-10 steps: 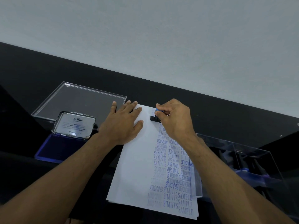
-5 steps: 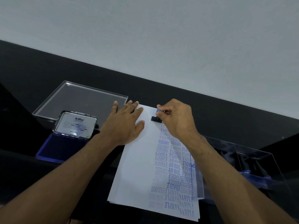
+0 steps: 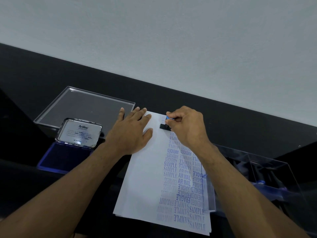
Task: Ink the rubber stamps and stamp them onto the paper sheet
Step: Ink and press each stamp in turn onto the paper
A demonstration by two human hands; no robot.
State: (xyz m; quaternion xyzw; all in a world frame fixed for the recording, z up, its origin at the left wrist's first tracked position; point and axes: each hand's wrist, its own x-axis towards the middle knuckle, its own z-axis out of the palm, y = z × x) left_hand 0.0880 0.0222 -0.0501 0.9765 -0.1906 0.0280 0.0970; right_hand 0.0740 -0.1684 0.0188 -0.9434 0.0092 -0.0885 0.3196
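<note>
Single head-worn view, so we have no second view to overlap. We look forward and steeply down from above and behind the hands, both forearms running up from the bottom edge. Wide-angle, close: left hand point(image 3: 130, 133) and right hand point(image 3: 187, 127) sit mid-frame. Dark surface point(image 3: 240, 127) slants across, tilted; pale wall point(image 3: 171, 40) beyond the hands fills the upper half.

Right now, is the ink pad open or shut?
Open: the ink pad shows its blue surface, and its lid stands raised behind it.
</note>
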